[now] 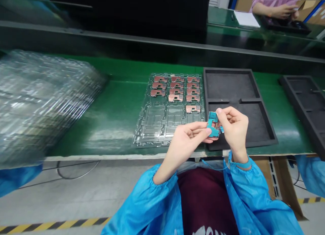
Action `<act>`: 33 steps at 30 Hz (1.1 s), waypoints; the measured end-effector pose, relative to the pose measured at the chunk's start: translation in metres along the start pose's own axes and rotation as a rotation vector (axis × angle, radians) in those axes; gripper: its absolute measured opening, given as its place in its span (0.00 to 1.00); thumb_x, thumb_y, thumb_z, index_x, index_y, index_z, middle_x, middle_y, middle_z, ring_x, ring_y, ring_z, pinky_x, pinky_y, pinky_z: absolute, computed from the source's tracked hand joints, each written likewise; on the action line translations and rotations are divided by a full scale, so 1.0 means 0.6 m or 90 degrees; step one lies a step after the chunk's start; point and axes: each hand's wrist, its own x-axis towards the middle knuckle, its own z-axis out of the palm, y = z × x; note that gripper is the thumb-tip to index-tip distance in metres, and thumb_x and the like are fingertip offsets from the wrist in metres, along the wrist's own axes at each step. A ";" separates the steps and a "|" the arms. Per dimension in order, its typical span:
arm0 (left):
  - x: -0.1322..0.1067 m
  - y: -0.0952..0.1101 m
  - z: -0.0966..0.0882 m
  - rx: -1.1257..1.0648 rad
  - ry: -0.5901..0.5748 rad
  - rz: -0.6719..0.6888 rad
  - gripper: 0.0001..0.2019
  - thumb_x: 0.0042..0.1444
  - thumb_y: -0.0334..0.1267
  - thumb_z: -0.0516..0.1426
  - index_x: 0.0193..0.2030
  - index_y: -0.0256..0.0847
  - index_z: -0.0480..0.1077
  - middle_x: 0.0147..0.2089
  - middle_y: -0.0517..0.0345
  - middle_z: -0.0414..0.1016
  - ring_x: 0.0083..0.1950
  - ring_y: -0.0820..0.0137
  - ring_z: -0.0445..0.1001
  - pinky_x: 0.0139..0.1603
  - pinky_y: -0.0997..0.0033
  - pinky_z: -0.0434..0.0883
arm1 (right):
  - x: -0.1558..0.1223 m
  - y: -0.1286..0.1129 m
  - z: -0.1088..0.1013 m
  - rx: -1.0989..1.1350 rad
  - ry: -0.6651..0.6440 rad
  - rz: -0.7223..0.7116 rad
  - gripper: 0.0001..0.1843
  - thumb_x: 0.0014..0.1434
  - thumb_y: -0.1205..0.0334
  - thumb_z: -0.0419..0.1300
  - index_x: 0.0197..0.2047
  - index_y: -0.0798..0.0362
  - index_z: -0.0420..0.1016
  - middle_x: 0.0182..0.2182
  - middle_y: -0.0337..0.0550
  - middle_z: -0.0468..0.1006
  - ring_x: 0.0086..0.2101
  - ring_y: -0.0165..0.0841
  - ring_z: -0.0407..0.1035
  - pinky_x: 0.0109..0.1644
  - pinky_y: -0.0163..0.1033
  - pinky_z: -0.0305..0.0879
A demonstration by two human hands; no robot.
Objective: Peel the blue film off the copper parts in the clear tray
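Note:
Between my two hands is a small circuit board (pixel 212 126) with a blue-green face and a notch in its side. My left hand (pixel 190 135) pinches its lower left part between thumb and fingers. With bent fingers, my right hand (pixel 232 123) grips at the board's upper right edge, where a small blue piece sticks out. Left of the hands lies a clear plastic tray (pixel 152 121), holding several copper-coloured boards (pixel 175 92) in three columns towards its far side. The hands are over the near left edge of a black foam tray (pixel 273 135).
A tall stack of clear plastic trays (pixel 50 96) stands at the left of the green bench (pixel 122 93). Another black tray (pixel 304 103) lies at the right. Across the bench, a person's hands (pixel 284 12) work near a white sheet (pixel 246 19). Blue sleeves show at both sides.

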 end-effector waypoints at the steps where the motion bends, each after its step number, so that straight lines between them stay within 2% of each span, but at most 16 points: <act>1: -0.001 0.000 0.001 0.007 0.002 0.014 0.19 0.54 0.52 0.73 0.44 0.37 0.85 0.41 0.48 0.89 0.40 0.53 0.89 0.48 0.53 0.88 | 0.001 0.001 0.000 0.007 -0.006 0.002 0.26 0.61 0.35 0.72 0.29 0.50 0.78 0.22 0.37 0.79 0.22 0.31 0.74 0.25 0.36 0.74; 6: -0.001 0.003 0.004 0.047 0.063 0.070 0.17 0.58 0.52 0.70 0.40 0.37 0.86 0.37 0.51 0.88 0.40 0.55 0.88 0.41 0.58 0.89 | 0.006 -0.002 -0.010 0.059 -0.079 0.031 0.23 0.64 0.38 0.70 0.30 0.49 0.81 0.25 0.38 0.82 0.24 0.33 0.77 0.27 0.37 0.78; 8: 0.000 0.003 0.005 0.058 0.088 0.080 0.16 0.58 0.51 0.70 0.39 0.38 0.86 0.36 0.53 0.88 0.40 0.56 0.88 0.39 0.60 0.88 | 0.006 -0.005 -0.017 0.069 -0.119 0.032 0.22 0.66 0.39 0.68 0.34 0.49 0.84 0.29 0.39 0.85 0.28 0.34 0.81 0.29 0.37 0.80; 10: 0.001 0.002 0.006 0.063 0.101 0.093 0.16 0.58 0.51 0.70 0.39 0.38 0.86 0.35 0.54 0.87 0.39 0.57 0.87 0.39 0.61 0.88 | 0.003 -0.006 -0.022 0.056 -0.136 0.022 0.19 0.65 0.42 0.70 0.39 0.49 0.86 0.33 0.40 0.86 0.32 0.35 0.83 0.32 0.37 0.82; 13: 0.002 0.000 0.010 0.070 0.108 0.108 0.16 0.58 0.51 0.70 0.38 0.38 0.85 0.35 0.55 0.87 0.39 0.58 0.87 0.40 0.62 0.88 | -0.002 -0.005 -0.021 0.018 -0.104 0.005 0.17 0.61 0.45 0.75 0.40 0.50 0.85 0.33 0.41 0.87 0.32 0.35 0.83 0.37 0.37 0.83; 15: 0.002 -0.002 0.013 0.067 0.108 0.103 0.16 0.57 0.51 0.71 0.39 0.39 0.85 0.37 0.54 0.88 0.41 0.58 0.88 0.42 0.62 0.88 | -0.004 -0.003 -0.017 0.004 -0.075 -0.006 0.17 0.62 0.44 0.74 0.38 0.50 0.85 0.32 0.41 0.86 0.32 0.35 0.82 0.39 0.39 0.83; 20: 0.003 -0.011 0.019 0.047 0.097 0.083 0.16 0.55 0.51 0.72 0.37 0.40 0.83 0.38 0.53 0.88 0.41 0.58 0.88 0.42 0.62 0.88 | -0.006 0.000 -0.009 -0.020 -0.038 -0.035 0.19 0.67 0.44 0.69 0.33 0.49 0.82 0.27 0.38 0.83 0.26 0.33 0.78 0.31 0.37 0.80; 21: 0.004 -0.013 0.019 0.049 0.102 0.087 0.15 0.56 0.51 0.72 0.36 0.40 0.83 0.37 0.54 0.87 0.40 0.58 0.88 0.42 0.61 0.88 | -0.007 0.000 -0.010 -0.029 -0.041 -0.039 0.18 0.68 0.44 0.68 0.34 0.49 0.82 0.27 0.38 0.83 0.26 0.33 0.78 0.31 0.37 0.80; 23: 0.006 -0.016 0.018 0.057 0.115 0.098 0.15 0.58 0.51 0.71 0.37 0.40 0.82 0.36 0.55 0.87 0.40 0.59 0.87 0.42 0.61 0.88 | -0.007 0.002 -0.014 -0.051 -0.076 -0.052 0.15 0.68 0.46 0.68 0.41 0.49 0.85 0.36 0.41 0.87 0.33 0.35 0.82 0.35 0.38 0.83; 26: 0.010 -0.021 0.015 0.053 0.103 0.101 0.15 0.60 0.50 0.69 0.40 0.39 0.82 0.37 0.55 0.86 0.41 0.59 0.87 0.43 0.61 0.88 | -0.005 0.004 -0.020 -0.097 -0.127 -0.114 0.11 0.68 0.53 0.69 0.51 0.47 0.86 0.48 0.43 0.87 0.41 0.35 0.83 0.41 0.38 0.83; 29: 0.011 -0.025 0.012 0.011 0.061 0.092 0.15 0.58 0.47 0.70 0.46 0.39 0.81 0.42 0.54 0.86 0.42 0.60 0.87 0.45 0.61 0.88 | -0.003 0.007 -0.021 -0.133 -0.104 -0.213 0.07 0.69 0.60 0.68 0.49 0.46 0.87 0.47 0.43 0.87 0.42 0.36 0.82 0.40 0.38 0.83; 33: 0.009 -0.026 0.008 0.036 0.054 0.107 0.17 0.57 0.41 0.69 0.53 0.39 0.82 0.49 0.51 0.87 0.49 0.59 0.87 0.51 0.63 0.86 | -0.003 0.013 -0.017 -0.169 -0.069 -0.305 0.10 0.70 0.65 0.68 0.52 0.45 0.86 0.49 0.44 0.86 0.49 0.39 0.82 0.41 0.39 0.83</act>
